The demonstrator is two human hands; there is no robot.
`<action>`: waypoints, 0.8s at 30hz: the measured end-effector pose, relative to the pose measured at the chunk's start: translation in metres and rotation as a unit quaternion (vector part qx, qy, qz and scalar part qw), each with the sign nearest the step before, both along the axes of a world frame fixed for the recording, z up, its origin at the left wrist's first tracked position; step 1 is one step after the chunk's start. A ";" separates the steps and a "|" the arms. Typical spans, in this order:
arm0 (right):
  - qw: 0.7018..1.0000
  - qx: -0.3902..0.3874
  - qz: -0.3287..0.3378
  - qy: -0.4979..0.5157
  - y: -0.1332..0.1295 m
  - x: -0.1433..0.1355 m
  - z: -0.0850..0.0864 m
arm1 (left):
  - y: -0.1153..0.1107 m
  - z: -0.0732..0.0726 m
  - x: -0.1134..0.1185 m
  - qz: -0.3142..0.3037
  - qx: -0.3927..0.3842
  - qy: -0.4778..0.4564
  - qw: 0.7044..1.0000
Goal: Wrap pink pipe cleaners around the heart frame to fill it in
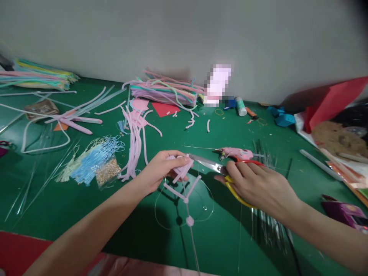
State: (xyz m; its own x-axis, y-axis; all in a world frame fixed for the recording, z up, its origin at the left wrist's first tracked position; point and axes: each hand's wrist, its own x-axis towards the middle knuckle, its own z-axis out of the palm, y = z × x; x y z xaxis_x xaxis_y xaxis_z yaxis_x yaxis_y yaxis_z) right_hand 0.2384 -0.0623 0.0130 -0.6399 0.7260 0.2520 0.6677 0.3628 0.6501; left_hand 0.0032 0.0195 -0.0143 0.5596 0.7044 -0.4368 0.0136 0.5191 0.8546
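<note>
My left hand (162,168) is closed on a bundle of short lilac pipe cleaner pieces (184,170) in mid-table. My right hand (247,180) grips scissors (238,191) with red and yellow handles, their blade tips at the top of the bundle. Whether the blades touch a piece I cannot tell. Below the bundle hangs a thin clear thread with a V-shaped lilac piece (185,199), a lilac bead-like knot (190,220) and a pale cord or tassel (194,249). A small ring (205,208) is near the thread loop.
Beyond the scissors lies a pink glue gun (235,153). Blue and green tassels (92,161), a bag of gold beads (108,171) and lilac pipe cleaners (136,145) lie left. Pipe cleaner bundles (166,90) line the wall. Clear sticks (267,230) lie under my right arm.
</note>
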 end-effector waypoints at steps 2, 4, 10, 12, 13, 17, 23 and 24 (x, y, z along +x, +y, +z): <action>1.000 -0.013 -0.022 0.008 -0.002 0.000 0.000 | 0.000 0.001 0.000 0.005 0.017 0.003 1.000; 0.998 -0.039 -0.041 0.038 -0.003 0.002 -0.001 | 0.000 0.003 -0.001 0.008 0.029 0.008 1.000; 0.993 -0.055 -0.050 0.095 -0.006 0.010 0.002 | -0.001 0.012 -0.002 -0.010 0.053 0.008 0.999; 0.993 -0.049 -0.046 0.094 -0.006 0.010 0.004 | -0.002 0.013 -0.002 -0.022 0.050 0.008 0.998; 0.994 -0.046 -0.044 0.092 -0.007 0.009 0.006 | -0.003 0.013 -0.002 -0.027 0.047 0.010 0.998; 0.997 -0.022 -0.039 0.068 -0.009 0.005 0.008 | -0.005 0.011 0.000 -0.042 0.026 0.005 0.999; 0.999 0.012 0.001 0.048 -0.010 -0.003 0.010 | -0.004 0.006 0.001 -0.032 0.013 -0.018 0.999; 0.999 0.019 0.008 0.046 -0.009 -0.004 0.010 | -0.004 0.006 0.000 -0.030 0.014 -0.018 0.999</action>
